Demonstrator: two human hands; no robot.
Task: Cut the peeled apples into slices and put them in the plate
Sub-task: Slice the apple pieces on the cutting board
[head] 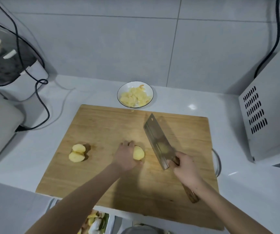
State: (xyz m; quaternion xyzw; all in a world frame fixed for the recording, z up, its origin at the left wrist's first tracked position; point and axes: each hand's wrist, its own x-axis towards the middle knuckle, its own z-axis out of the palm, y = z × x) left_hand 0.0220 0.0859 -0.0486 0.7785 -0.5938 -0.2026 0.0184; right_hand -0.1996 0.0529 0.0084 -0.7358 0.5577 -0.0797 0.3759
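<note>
Black cable: it is trailing over the white counter off the board's left edge.
Cutting board: the wooden board is lying in the middle of the counter.
Peeled apple pieces: two are sitting touching each other near the board's left edge.
Left hand: it is gripping the apple half from the left, fingers curled over it and pressed together.
Plate: it is standing just beyond the board's far edge, holding a heap of apple slices.
Apple half: it is sitting mid-board under the left hand, rounded side showing.
Cleaver: it is angling toward the far edge, just right of the apple half; I cannot tell whether the blade is touching the board.
Right hand: its fingers are wrapping round the wooden handle, close behind the blade.
Microwave: it is standing at the counter's right end.
</note>
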